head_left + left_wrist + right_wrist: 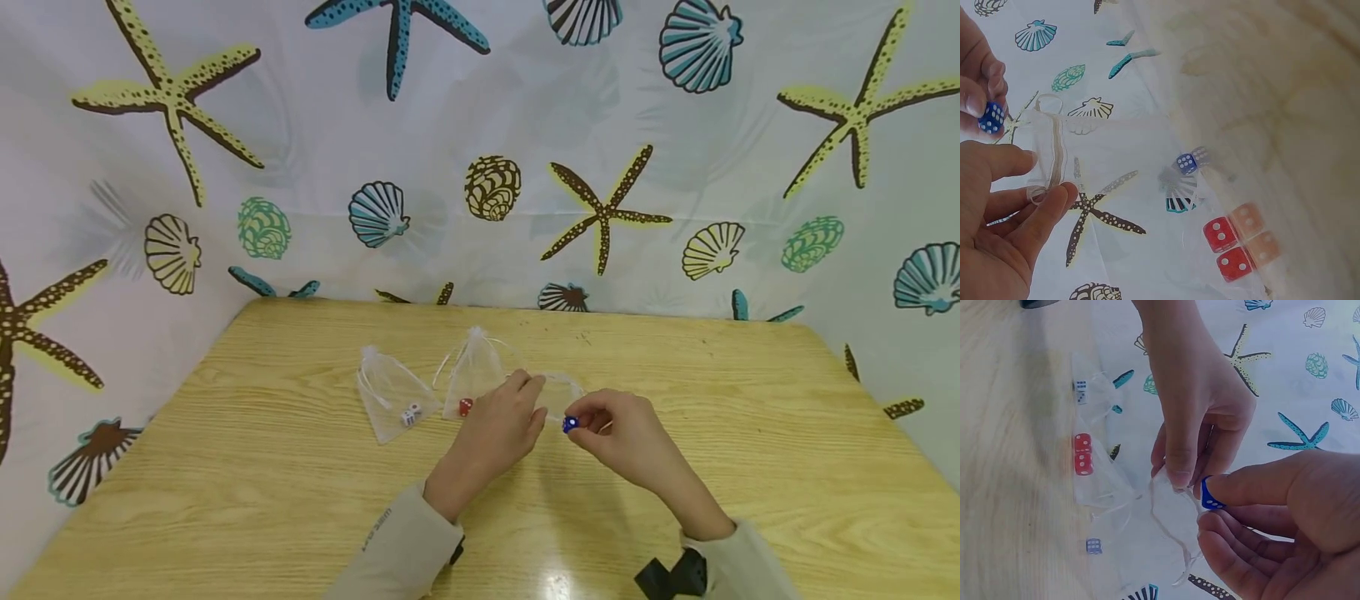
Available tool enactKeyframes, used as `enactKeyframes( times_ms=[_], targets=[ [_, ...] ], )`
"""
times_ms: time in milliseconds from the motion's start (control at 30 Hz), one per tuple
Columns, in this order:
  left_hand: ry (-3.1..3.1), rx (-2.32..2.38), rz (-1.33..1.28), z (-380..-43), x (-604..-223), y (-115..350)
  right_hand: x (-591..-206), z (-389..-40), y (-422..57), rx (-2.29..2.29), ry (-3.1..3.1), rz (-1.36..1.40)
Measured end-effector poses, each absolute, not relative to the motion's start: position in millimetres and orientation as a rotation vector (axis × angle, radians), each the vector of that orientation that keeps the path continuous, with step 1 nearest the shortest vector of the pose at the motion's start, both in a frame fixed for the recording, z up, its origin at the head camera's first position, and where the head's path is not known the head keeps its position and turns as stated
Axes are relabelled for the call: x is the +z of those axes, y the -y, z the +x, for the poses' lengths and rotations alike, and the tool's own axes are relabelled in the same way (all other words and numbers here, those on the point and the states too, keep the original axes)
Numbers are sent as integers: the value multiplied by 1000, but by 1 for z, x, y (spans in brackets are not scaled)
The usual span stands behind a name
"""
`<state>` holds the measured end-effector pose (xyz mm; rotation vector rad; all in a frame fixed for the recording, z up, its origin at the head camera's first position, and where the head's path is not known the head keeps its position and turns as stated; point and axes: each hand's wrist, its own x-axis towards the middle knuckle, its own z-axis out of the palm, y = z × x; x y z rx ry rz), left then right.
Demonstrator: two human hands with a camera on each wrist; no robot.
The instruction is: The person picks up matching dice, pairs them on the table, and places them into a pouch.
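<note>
My left hand (495, 429) pinches a small sheer white drawstring bag (1116, 134) near its mouth, between thumb and fingers. At the bag's far end a blue die (1186, 163) shows through the fabric. Between thumb and fingertips, my right hand (626, 433) holds another blue die (571, 424), white-dotted, close beside the bag's mouth. Just left of my left hand lies a second sheer bag (477, 364) with red dice (1227, 249) in it; the hand partly hides this bag in the head view.
Farther left on the wooden table (262, 467) lies a third sheer bag (384, 387) holding white dice (411, 414). A white cloth (450, 125) printed with shells and starfish hangs behind the table and along both sides.
</note>
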<state>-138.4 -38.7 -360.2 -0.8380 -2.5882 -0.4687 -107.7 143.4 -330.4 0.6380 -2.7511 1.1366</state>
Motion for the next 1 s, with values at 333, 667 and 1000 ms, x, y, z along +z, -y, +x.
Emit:
enactKeyframes(
  times_ms=[333,667,1000],
  targets=[
    [2574,-471,-837,-136,-358,39,-330,-118,-137,1068,2654,570],
    [2586,-430,-821,-134,-357,37,-337,-120,-133,1016,2579,545],
    [2590,-458,-805,-132,-353,35,-344,-121,-128,843,2519,511]
  ],
)
